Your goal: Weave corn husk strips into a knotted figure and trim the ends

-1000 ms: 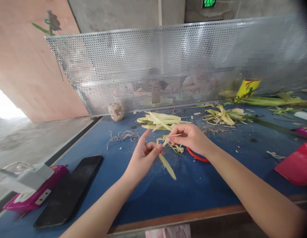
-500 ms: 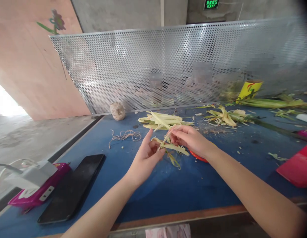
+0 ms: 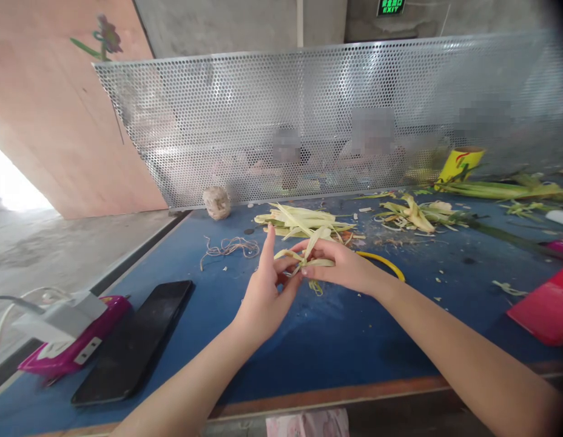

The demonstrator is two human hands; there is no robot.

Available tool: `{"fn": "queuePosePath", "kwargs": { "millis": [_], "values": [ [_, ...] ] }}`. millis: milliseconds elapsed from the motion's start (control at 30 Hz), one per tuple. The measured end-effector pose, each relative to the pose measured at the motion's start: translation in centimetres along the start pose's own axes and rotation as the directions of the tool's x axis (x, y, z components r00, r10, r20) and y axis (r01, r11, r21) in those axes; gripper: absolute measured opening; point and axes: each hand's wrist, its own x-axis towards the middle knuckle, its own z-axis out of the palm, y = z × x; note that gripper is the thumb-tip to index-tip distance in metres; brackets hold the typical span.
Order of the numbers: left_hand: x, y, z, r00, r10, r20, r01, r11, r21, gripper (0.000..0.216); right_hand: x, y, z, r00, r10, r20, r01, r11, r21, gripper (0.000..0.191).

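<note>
Over the middle of the blue table, my left hand pinches a small knotted bunch of pale leaf strips that look like corn husk. Its thumb points upward while the fingertips close on the crossing of the strips. My right hand grips the same bunch from the other side, fingertips close to the left ones. Strip ends stick up and hang below the fingers. Just behind lies a pile of wider pale leaves. A curved yellow rim shows by my right wrist; the rest of it is covered.
Thin strings and a wrapped roll lie to the left. Nearer are a black phone and a purple power strip. More leaves, a yellow can and a red box are on the right. A perforated metal screen stands behind.
My right hand has moved down and in toward the left fingertips, turning over the bunch. One strip now stands upright. The yellow rim by the wrist shows more, and the red edge is covered.
</note>
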Motion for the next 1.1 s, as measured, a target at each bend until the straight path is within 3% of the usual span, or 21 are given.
{"fn": "queuePosePath", "kwargs": {
  "millis": [133, 433, 700, 867, 1100],
  "values": [
    [0.0, 0.0, 0.0, 0.999, -0.010, -0.052, 0.013, 0.999, 0.052, 0.089, 0.2, 0.2, 0.3, 0.997, -0.013, -0.071, 0.015, 0.999, 0.031, 0.028],
    [-0.1, 0.8, 0.0, 0.986, -0.028, -0.165, -0.003, 0.982, -0.188, 0.090, 0.0, -0.3, 0.3, 0.996, 0.052, -0.076, -0.053, 0.999, -0.012, 0.018],
    [0.1, 1.6, -0.3, 0.974, -0.029, -0.224, -0.001, 0.991, -0.135, 0.089, -0.1, 0.0, 0.5, 0.995, -0.084, -0.057, 0.073, 0.984, -0.164, 0.019],
    [0.3, 1.8, -0.5, 0.959, -0.037, -0.283, -0.026, 0.976, -0.216, 0.089, -0.2, -0.1, 0.7, 0.995, -0.089, -0.039, 0.085, 0.993, -0.082, 0.019],
    [0.5, 1.5, -0.2, 0.979, -0.135, -0.150, 0.074, 0.932, -0.355, 0.095, 0.1, 0.6, 0.2, 0.995, -0.065, -0.081, 0.065, 0.998, 0.003, 0.023]
  ]
}}
